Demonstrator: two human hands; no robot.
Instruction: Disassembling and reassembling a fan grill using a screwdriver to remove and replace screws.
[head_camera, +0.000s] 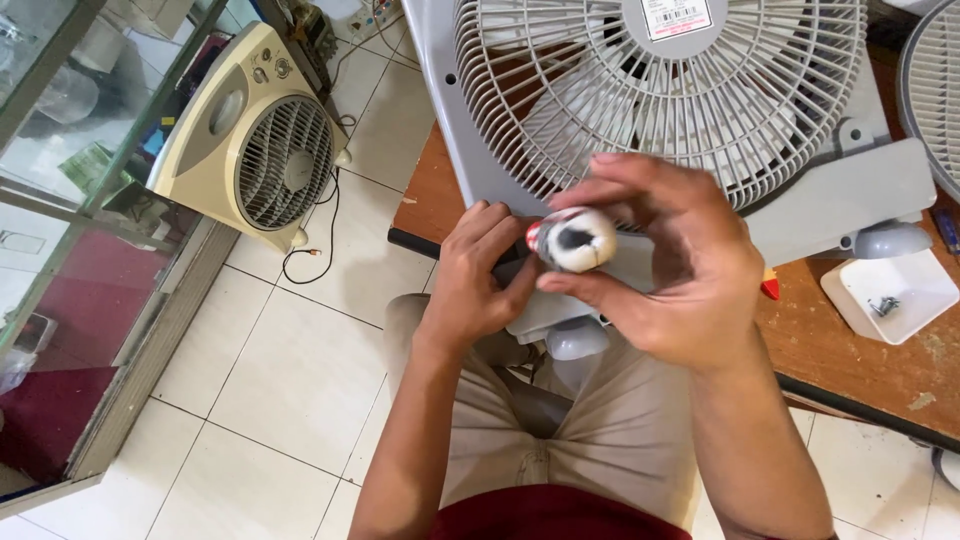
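Note:
A grey box fan (650, 110) lies grille-up on a wooden table (850, 340), its lower edge overhanging my lap. My right hand (670, 260) is closed around the white, rounded handle of a tool (575, 240), seen end-on, pointing down at the fan's bottom edge. My left hand (475, 275) rests against the fan's lower left corner, fingers curled beside the tool's shaft. The tool's tip is hidden behind the hands.
A small white tray (900, 290) holding screws sits on the table at right. A beige box fan (250, 140) stands on the tiled floor at left, beside a glass cabinet (60, 200). Another fan grille (935, 90) shows at the right edge.

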